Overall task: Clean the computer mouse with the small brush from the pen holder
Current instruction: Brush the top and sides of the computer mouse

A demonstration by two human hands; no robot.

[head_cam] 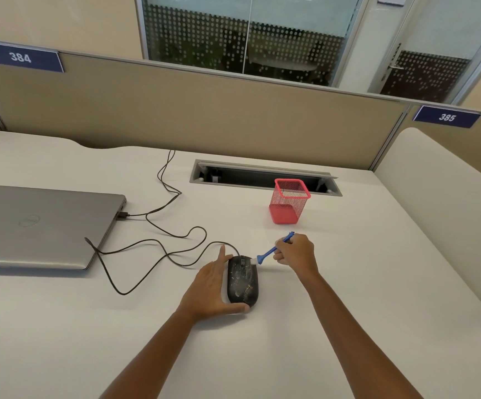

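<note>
A black wired computer mouse (244, 283), speckled with pale dust, lies on the white desk. My left hand (209, 289) clasps it from the left side, with the thumb curled under its near end and the fingers along its left edge. My right hand (294, 251) grips the blue handle of a small brush (268, 251). The brush's white bristles touch the mouse's front right corner, near the scroll wheel. The red mesh pen holder (289, 201) stands behind, with nothing visible inside.
A shut grey laptop (40, 226) lies at the left, with the black mouse cable (164, 249) looping from it across the desk. An open cable tray (262, 177) is sunk into the desk behind the holder. A beige partition (204, 110) bounds the far edge.
</note>
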